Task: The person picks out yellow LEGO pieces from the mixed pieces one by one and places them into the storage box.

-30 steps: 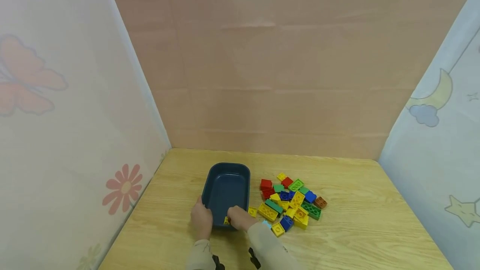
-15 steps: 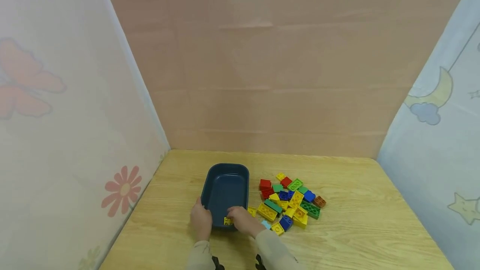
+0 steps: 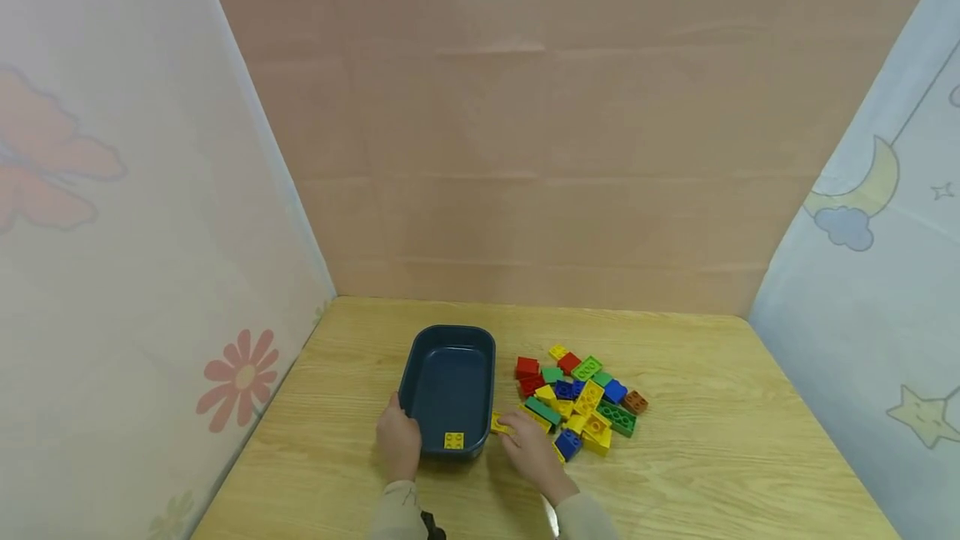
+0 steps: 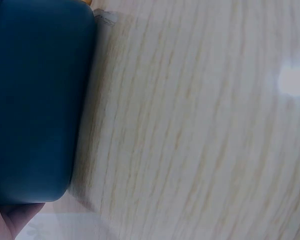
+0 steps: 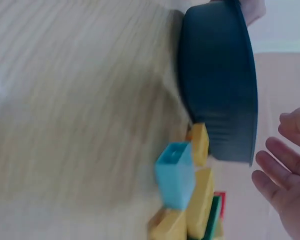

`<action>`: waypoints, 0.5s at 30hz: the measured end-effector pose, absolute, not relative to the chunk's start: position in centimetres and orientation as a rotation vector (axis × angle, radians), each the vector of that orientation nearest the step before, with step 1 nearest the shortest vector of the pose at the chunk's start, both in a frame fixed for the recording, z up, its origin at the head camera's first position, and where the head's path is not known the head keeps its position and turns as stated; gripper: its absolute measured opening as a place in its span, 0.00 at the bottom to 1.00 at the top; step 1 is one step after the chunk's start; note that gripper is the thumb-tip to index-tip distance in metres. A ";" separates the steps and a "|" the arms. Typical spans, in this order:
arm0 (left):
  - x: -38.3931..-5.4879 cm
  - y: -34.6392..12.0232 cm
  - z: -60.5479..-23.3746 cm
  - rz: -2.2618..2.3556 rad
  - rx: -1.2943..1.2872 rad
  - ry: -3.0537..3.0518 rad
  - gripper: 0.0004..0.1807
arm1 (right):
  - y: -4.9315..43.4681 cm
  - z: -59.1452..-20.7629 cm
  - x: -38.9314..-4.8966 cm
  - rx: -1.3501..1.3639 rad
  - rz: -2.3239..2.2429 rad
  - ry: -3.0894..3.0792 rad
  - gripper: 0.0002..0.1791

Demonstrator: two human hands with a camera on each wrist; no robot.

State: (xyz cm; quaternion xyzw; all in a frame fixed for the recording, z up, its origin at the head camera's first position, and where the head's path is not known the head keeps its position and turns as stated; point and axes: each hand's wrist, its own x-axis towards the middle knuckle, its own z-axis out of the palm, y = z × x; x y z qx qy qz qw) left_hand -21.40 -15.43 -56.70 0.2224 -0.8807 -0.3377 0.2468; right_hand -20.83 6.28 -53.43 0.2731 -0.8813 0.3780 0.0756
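Observation:
My left hand (image 3: pixel 398 444) holds the near left side of a dark blue tray (image 3: pixel 448 386), thumb at its rim. In the left wrist view only a bit of that hand shows below the tray wall (image 4: pixel 35 100). One square yellow toy brick (image 3: pixel 453 440) lies inside at the near end. Just right of the tray, my right hand (image 3: pixel 531 450) hovers over the near left of the brick pile, fingertips close to a flat yellow brick (image 3: pixel 497 422). Its fingers are loosely bent and hold nothing in the right wrist view, where a light blue brick (image 5: pixel 175 175) stands below them.
Right of the tray spreads a pile of toy bricks, among them a dark green one (image 3: pixel 618 418), a brown one (image 3: pixel 635 402) and a red one (image 3: pixel 527 367). The wooden table (image 3: pixel 720 440) meets a wall at the back and printed sheets on both sides.
My right hand has let go of the yellow brick inside the tray and moved right, out over the rim to the pile. The left hand has stayed on the tray.

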 end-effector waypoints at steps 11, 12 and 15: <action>-21.5 -15.5 -56.8 -0.905 0.601 -2.406 0.24 | 10.1 -55.7 -20.3 0.367 1.062 -2.669 0.07; -21.6 -15.5 -56.9 -0.907 0.607 -2.410 0.24 | 10.4 -55.7 -20.3 0.355 1.048 -2.687 0.06; -21.6 -15.5 -56.9 -0.914 0.624 -2.422 0.24 | 11.1 -56.0 -20.2 0.368 1.012 -2.741 0.06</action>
